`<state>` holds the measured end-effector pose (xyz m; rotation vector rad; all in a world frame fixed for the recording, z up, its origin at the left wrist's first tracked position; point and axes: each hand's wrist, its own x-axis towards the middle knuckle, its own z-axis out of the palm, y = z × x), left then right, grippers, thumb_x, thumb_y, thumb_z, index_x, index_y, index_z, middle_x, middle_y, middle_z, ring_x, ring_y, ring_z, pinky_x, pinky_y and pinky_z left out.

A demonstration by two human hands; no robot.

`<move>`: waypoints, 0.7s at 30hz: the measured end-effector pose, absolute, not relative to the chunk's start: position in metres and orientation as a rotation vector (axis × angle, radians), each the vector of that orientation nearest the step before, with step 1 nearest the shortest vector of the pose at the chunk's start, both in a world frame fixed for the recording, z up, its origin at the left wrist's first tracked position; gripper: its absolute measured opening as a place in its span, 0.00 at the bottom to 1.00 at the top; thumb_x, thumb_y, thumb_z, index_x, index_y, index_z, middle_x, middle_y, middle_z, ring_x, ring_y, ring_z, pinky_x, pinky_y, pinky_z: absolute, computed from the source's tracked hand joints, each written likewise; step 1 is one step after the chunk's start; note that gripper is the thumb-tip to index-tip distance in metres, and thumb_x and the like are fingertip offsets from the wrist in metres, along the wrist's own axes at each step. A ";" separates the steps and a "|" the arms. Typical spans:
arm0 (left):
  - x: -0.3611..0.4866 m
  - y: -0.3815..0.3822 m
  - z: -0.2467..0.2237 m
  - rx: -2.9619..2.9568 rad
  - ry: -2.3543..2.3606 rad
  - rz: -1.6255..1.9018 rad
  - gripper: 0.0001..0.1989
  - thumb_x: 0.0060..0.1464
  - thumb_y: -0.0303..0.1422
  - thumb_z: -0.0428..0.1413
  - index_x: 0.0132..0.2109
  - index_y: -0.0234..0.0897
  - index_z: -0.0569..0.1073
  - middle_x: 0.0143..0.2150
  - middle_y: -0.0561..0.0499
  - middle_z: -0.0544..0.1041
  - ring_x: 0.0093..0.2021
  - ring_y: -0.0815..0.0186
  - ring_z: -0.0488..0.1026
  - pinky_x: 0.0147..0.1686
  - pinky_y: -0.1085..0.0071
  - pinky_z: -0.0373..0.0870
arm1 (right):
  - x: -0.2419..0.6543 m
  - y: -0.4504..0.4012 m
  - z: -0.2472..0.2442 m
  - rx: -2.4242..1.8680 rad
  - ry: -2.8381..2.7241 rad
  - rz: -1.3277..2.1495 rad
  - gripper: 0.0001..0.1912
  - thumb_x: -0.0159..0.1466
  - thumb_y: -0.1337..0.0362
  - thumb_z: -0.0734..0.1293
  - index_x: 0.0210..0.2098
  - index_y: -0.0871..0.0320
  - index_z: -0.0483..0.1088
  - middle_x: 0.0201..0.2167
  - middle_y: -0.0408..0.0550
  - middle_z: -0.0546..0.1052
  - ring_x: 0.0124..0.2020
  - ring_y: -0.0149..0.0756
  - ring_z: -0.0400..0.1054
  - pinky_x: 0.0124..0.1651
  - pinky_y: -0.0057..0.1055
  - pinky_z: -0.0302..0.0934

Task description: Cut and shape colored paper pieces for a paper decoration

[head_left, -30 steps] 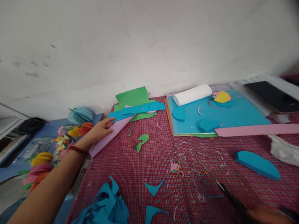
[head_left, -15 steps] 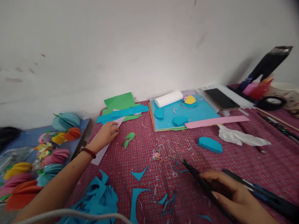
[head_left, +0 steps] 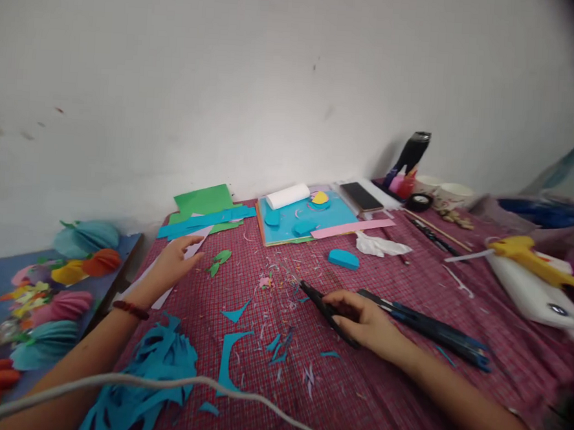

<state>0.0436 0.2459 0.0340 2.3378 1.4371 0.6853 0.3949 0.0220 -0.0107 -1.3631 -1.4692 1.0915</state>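
Black tool (head_left: 317,299) stays gripped — yellow glue gun (head_left: 520,254) newly shows.

Left hand (head_left: 177,263) stretched forward, loosely spread; right hand (head_left: 358,318) curled inward, seemingly in pinch grip.

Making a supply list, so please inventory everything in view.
Pleated paper ornaments: several, multicoloured, far left
Curly paper scraps: many, blue, front left
Flat paper leaves: few, green, left
Flat paper sheet: one, lilac, left
Half-round paper stack: one, blue, centre
Cylindrical paper roll: one, white, back
Rectangular phone: one, black, back
Paper cups: two, white, back right
Plastic glue gun: one, yellow, right
Long tool: one, blue-black, right
Thin cable: one, white, foreground
Slim pointed tool: one, black, centre
Left hand: one, bare, left
Right hand: one, bare, gripping pointed tool
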 end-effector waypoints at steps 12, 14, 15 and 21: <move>0.056 0.127 0.049 2.193 1.237 0.170 0.19 0.52 0.39 0.52 0.50 0.39 0.73 0.46 0.48 0.77 0.43 0.60 0.74 0.46 0.64 0.69 | 0.431 -0.005 0.017 -1.386 -1.948 1.048 0.16 0.59 0.66 0.64 0.47 0.55 0.70 0.44 0.49 0.75 0.46 0.40 0.70 0.51 0.38 0.63; 0.056 0.101 0.047 2.173 1.324 0.104 0.23 0.52 0.38 0.53 0.55 0.41 0.69 0.51 0.47 0.75 0.45 0.59 0.73 0.47 0.64 0.68 | 0.445 -0.012 0.019 -1.390 -2.100 1.011 0.17 0.59 0.67 0.64 0.48 0.53 0.70 0.45 0.48 0.75 0.46 0.40 0.69 0.52 0.39 0.62; 0.058 0.089 0.045 2.159 1.380 0.089 0.25 0.52 0.38 0.53 0.57 0.41 0.67 0.52 0.46 0.74 0.46 0.59 0.73 0.47 0.64 0.68 | 0.452 -0.015 0.020 -1.386 -2.165 1.000 0.17 0.59 0.67 0.63 0.48 0.52 0.70 0.45 0.48 0.75 0.46 0.40 0.70 0.52 0.39 0.63; 0.078 0.041 0.045 2.056 1.729 0.256 0.26 0.53 0.37 0.50 0.58 0.35 0.65 0.53 0.43 0.73 0.45 0.59 0.72 0.44 0.65 0.68 | 0.487 -0.032 0.020 -1.265 -2.448 0.924 0.21 0.60 0.70 0.62 0.51 0.50 0.69 0.47 0.49 0.74 0.44 0.40 0.72 0.49 0.37 0.66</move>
